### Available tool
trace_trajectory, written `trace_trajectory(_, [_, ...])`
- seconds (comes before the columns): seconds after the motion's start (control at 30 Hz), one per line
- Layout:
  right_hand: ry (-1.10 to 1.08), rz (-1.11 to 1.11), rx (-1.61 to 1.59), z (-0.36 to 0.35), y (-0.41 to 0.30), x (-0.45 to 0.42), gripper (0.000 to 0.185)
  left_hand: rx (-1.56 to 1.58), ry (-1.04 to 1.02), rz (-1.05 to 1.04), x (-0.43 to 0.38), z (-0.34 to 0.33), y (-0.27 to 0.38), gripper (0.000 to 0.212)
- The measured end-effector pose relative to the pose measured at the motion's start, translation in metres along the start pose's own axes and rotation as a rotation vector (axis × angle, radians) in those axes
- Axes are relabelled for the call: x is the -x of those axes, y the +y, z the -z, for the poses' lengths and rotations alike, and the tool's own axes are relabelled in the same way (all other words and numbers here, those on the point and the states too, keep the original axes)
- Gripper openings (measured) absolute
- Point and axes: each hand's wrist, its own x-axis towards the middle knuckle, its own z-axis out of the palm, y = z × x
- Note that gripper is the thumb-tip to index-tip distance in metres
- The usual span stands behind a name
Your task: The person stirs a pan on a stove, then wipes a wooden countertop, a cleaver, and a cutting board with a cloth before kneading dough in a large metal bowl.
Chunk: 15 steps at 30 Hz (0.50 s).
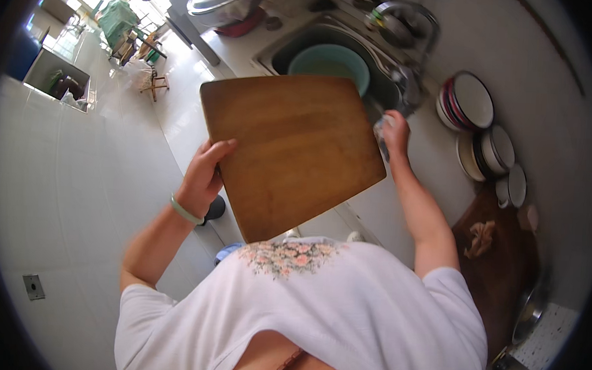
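Observation:
My left hand grips a wooden cutting board by its left edge, thumb on the upper face. The board is tilted in front of my chest and hides part of the sink and counter. Just past its right edge, my right hand is closed around a crumpled cloth, most of it hidden by the fingers and the board. Beyond the board, a light green basin sits inside the steel sink. A curved faucet rises at the sink's right side.
Stacked enamel bowls and a white mug line the wall on the right. Nearer me, a crumpled brown cloth or paper lies on a dark brown board. A lidded pot stands left of the sink.

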Motion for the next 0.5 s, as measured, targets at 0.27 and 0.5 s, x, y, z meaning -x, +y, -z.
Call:
trace_trajectory(0.27, [-0.379,1.099,-0.295,-0.139,-0.321,0.128,0.037,0.216,0.044,-0.095,-0.032,0.167,0.039,0.023])
trace_trajectory(0.5, [-0.189,1.046,0.083,-0.198,-0.217,-0.01,0.026,0.403,0.133,-0.202,-0.022,0.243,0.06,0.026])
